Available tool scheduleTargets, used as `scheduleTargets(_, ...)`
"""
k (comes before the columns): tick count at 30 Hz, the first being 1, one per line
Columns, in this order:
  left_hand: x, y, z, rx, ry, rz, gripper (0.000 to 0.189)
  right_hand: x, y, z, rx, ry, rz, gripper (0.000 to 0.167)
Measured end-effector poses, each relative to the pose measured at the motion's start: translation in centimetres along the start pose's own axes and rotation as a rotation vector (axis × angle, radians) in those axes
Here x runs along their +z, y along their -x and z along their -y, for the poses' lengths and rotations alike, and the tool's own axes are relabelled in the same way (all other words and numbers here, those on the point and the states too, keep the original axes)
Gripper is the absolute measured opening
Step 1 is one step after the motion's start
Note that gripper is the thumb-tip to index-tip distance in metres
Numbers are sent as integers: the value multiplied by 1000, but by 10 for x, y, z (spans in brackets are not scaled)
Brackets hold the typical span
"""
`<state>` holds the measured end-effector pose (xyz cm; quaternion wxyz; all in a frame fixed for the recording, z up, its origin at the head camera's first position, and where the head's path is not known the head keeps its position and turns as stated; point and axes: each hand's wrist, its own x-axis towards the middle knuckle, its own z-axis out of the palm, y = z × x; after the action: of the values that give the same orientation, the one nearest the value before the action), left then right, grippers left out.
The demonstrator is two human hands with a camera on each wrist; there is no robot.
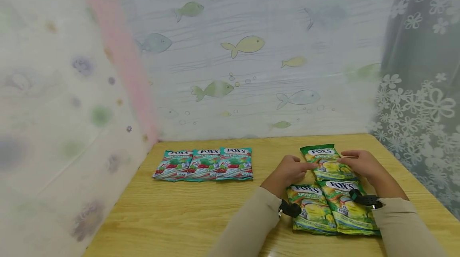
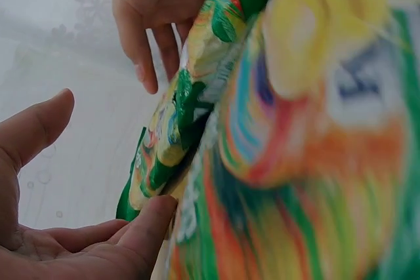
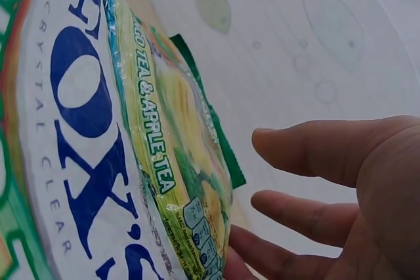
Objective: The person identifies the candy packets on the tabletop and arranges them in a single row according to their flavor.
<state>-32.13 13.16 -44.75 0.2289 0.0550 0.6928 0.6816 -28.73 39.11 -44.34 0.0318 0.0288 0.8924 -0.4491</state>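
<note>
Three FOX'S Mint Blossom packets (image 1: pixel 203 166), three green FOX'S packets (image 1: pixel 312 209). Left hand (image 1: pixel 290 170), right hand (image 1: pixel 364 166): thumbs spread, fingers touching farthest green packet (image 1: pixel 328 165).

We find the lower right green-and-yellow plastic packet (image 1: pixel 350 215) partly hidden by a black wristband (image 1: pixel 368 200). The beige cloth left sleeve (image 1: pixel 248 225) is cut off below. We cannot read the fine print on the rightmost flat teal packet (image 1: pixel 235 166). In the left wrist view, the nearest green-orange-yellow packet (image 2: pixel 315 168) is blurred and cropped.
</note>
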Motion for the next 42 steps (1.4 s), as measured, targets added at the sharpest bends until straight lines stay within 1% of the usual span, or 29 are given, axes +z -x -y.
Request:
scheduleTargets(1, 3, 0, 0, 0, -9, -15, 84, 0, 0, -1, 5, -13, 6, 73)
scheduleTargets(3, 7, 2, 0, 3, -26, -37, 77, 0, 0, -3, 12, -29, 19, 74)
scheduleTargets(4, 9, 2, -1, 1, -31, -37, 68, 0, 0, -3, 10, -28, 25, 75)
scheduleTargets(6, 12, 3, -1, -5, -47, -38, 58, -1, 0, -4, 9, -29, 29, 76)
scheduleTargets(8, 13, 4, -1, -12, -39, -34, 54, 0, 0, -3, 10, -29, 29, 77)
scheduleTargets(10, 15, 4, 0, -13, -24, -28, 56, 0, 0, -3, 11, -30, 25, 76)
scheduleTargets(11, 15, 4, 1, -12, -12, -27, 62, 0, 0, -2, 13, -32, 20, 76)
scheduleTargets(13, 16, 3, 2, -10, 10, -22, 67, 1, 0, -2, 13, -29, 14, 75)
scheduleTargets(17, 16, 1, 4, -5, 22, -19, 71, 2, 1, 0, 11, -29, 2, 73)
scheduleTargets(22, 15, 2, 2, 3, 25, 2, 73, 2, 4, 4, -4, -32, -10, 72)
scheduleTargets(26, 15, 3, 1, 7, 29, 8, 70, 2, 5, 7, -16, -29, 1, 72)
scheduleTargets(30, 16, 5, 0, 21, 10, -6, 67, 0, 6, 11, -29, -9, 15, 72)
scheduleTargets(35, 16, 6, -2, 45, -24, -14, 74, -2, 9, 20, -64, 14, 30, 74)
scheduleTargets(40, 14, 8, -7, 53, -39, -12, 76, -1, 9, 28, -71, 19, 15, 73)
scheduleTargets(42, 12, 9, -10, 61, -61, -9, 76, -1, 9, 30, -74, 16, 9, 73)
